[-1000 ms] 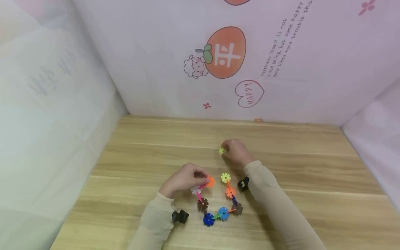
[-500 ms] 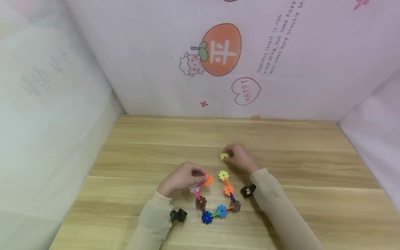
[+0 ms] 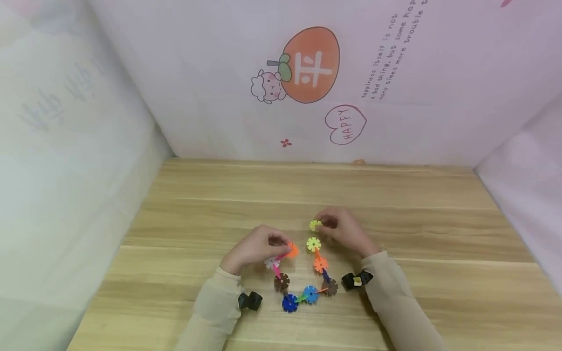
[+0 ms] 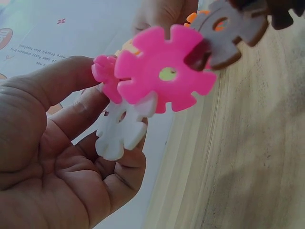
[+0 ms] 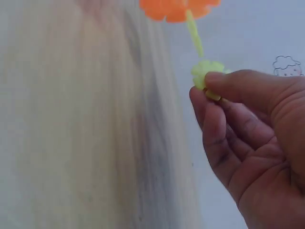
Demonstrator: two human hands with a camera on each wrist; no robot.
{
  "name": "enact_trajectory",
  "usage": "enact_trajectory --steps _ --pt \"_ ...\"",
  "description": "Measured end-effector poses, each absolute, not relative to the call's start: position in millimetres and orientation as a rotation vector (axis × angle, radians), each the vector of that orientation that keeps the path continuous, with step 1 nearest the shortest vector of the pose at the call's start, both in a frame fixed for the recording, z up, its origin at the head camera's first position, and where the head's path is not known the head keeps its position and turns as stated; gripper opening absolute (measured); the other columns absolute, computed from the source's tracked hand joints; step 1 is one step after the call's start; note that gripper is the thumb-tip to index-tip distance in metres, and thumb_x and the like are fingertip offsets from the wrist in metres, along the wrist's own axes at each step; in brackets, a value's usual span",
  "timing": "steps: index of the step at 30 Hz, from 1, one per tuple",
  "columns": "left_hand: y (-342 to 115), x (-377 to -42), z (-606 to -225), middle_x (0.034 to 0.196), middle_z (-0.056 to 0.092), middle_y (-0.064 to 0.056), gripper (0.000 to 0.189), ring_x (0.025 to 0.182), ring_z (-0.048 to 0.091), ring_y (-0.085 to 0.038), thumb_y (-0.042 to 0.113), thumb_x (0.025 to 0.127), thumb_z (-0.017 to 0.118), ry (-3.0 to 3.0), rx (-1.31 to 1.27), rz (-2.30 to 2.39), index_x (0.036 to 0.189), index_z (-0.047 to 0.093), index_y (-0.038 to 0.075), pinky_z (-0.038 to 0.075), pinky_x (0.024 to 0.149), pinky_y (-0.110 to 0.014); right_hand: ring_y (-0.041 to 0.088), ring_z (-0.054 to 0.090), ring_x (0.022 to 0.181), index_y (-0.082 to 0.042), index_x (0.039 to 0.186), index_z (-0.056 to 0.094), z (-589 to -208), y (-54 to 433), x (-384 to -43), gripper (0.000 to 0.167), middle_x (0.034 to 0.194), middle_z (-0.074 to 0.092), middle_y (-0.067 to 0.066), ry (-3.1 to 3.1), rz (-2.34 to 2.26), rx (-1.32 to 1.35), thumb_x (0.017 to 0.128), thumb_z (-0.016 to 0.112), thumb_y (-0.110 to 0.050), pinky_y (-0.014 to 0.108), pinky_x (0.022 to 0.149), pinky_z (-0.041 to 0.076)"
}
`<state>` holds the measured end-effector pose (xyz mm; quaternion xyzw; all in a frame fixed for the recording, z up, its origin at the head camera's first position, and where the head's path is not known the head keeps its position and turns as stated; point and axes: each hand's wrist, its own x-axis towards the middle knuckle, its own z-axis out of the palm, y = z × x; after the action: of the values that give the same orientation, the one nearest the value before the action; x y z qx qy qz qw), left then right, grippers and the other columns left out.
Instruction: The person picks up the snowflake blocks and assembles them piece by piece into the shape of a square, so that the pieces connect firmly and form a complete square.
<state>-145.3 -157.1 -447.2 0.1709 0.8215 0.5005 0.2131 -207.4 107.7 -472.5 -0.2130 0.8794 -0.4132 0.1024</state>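
Note:
Slotted plastic snowflake discs, joined into a U-shaped chain, have dark blue (image 3: 290, 303), light blue (image 3: 310, 294) and brown (image 3: 282, 282) ones along them. At the chain's left end, my left hand (image 3: 254, 249) pinches it beside an orange disc (image 3: 292, 250). The left wrist view shows a white disc (image 4: 116, 138) and a bright pink disc (image 4: 143, 57) close to those fingers. Thumb and fingertips of my right hand (image 3: 346, 229) pinch a loose yellow disc (image 3: 314, 225), partly covered by the thumb in the right wrist view. Just below it lies the chain's yellow end disc (image 3: 311, 243).
Under everything is a wood-grain tabletop (image 3: 210, 185). A white printed sheet (image 3: 210, 97) stands behind its far edge, with other pale sheets at both sides. Black wrist mounts (image 3: 250, 301) sit on both forearms.
My right hand has come back toward the chain, bringing its yellow disc closer to the yellow end disc. The left hand keeps its pinch almost in place. The head view has shifted slightly.

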Motion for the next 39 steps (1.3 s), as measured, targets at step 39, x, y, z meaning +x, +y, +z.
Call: enact_trajectory --steps 39 --pt "-154 -148 -451 0.093 0.074 -0.001 0.013 0.082 0.065 -0.011 0.020 0.093 0.068 2.213 0.431 1.419 0.100 0.075 0.011 0.055 0.077 -0.028 0.005 0.066 0.080 -0.017 0.094 0.075 -457 94 -173 0.011 0.093 0.075 -0.003 2.399 -1.326 -1.018 0.088 0.073 -0.008 0.029 0.072 0.057"
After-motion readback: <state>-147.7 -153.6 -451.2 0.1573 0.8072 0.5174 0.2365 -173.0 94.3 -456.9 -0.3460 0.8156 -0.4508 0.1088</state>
